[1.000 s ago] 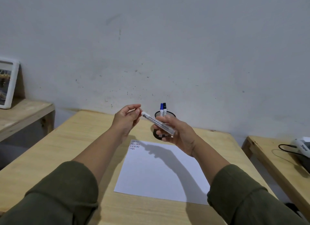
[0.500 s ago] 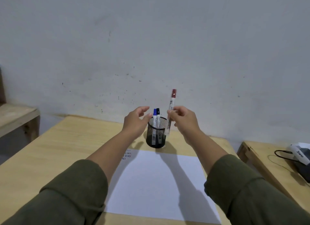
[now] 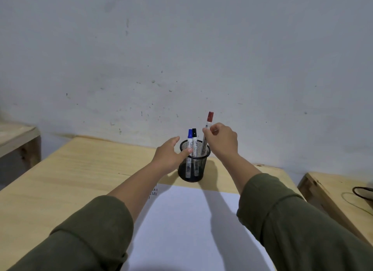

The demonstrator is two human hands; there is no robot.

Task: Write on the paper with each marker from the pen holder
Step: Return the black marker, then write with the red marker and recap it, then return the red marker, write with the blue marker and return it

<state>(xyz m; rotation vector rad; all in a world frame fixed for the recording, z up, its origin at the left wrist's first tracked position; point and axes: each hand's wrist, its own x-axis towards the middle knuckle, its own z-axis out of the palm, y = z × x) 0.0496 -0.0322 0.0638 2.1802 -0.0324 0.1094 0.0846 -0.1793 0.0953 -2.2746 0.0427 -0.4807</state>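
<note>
A black mesh pen holder (image 3: pixel 193 170) stands on the wooden table (image 3: pixel 80 169) just beyond the white paper (image 3: pixel 191 226). A blue-capped marker (image 3: pixel 189 139) and a black-capped marker (image 3: pixel 194 139) stand upright in it. My right hand (image 3: pixel 221 139) pinches a red-capped marker (image 3: pixel 207 129), whose lower end sits inside the holder. My left hand (image 3: pixel 171 154) rests against the holder's left side with the fingers spread and the thumb on the rim. Small dark pen strokes (image 3: pixel 154 192) mark the paper's far left corner.
A grey wall rises behind the table. A lower wooden shelf (image 3: pixel 18 137) sits at the left. Another wooden surface (image 3: pixel 333 192) at the right carries a black cable (image 3: pixel 361 192).
The red-capped marker went from lying across both hands to upright, then down into the holder. My left hand let go of it and moved to the holder's side.
</note>
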